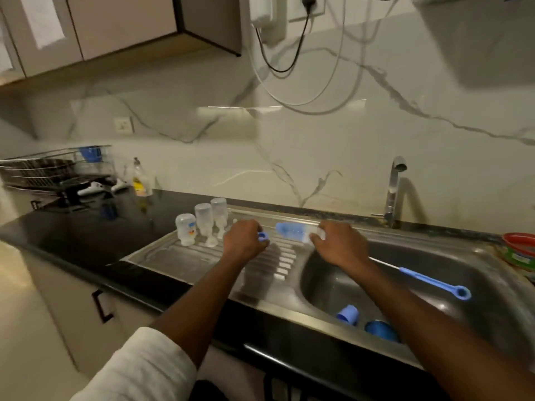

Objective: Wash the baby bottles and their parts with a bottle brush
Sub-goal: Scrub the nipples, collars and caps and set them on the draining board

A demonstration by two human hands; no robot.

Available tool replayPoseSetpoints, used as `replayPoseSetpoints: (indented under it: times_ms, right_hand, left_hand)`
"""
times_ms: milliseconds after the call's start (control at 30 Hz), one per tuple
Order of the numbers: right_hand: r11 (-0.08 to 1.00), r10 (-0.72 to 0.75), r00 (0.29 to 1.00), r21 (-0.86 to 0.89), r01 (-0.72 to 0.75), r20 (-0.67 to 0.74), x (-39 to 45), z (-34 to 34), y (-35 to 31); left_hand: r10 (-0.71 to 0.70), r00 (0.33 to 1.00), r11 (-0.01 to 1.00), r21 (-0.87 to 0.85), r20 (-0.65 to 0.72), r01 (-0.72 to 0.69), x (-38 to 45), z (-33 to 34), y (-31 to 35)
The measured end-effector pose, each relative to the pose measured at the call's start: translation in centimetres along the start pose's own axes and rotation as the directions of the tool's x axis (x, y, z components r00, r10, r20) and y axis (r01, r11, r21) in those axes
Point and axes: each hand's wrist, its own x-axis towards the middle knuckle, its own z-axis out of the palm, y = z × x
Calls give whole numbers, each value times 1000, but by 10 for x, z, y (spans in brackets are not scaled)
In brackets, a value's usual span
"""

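- Head view: black countertop under a veined marble wall; steel sink with ribbed drainboard; faucet at 2 o'clock; dish rack at 9 o'clock.
- Three clear bottles stand upside down on the drainboard at 10 o'clock.
- Right hand curls round a clear bottle with the blue bottle brush bristles inside; its handle points to 4 o'clock over the basin.
- Left hand pinches a small blue ring.
- Two blue caps lie in the basin at 5 o'clock.

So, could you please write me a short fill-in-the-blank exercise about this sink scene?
1. The right hand holds a bottle with the ____ brush head inside it.
2. The left hand pinches a small blue ____.
3. Three clear bottles stand upside down on the ____.
4. Two blue caps lie in the sink ____.

Missing words: blue; ring; drainboard; basin
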Motion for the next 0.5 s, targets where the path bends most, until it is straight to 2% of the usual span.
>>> replayPoseSetpoints:
  times_ms: [133,267,500]
  right_hand:
    - [999,0,998,48,-3,57,16,21,-60]
    - [999,-10,998,43,7,69,23,38,-91]
    - [999,-32,998,33,31,45,27,55,-98]
  left_hand:
    - [-107,994,990,100,26,104,3,-18,-49]
    - [-172,985,979,112,16,169,7,-20,-78]
    - [-129,992,992,5,-5,129,15,-7,-87]
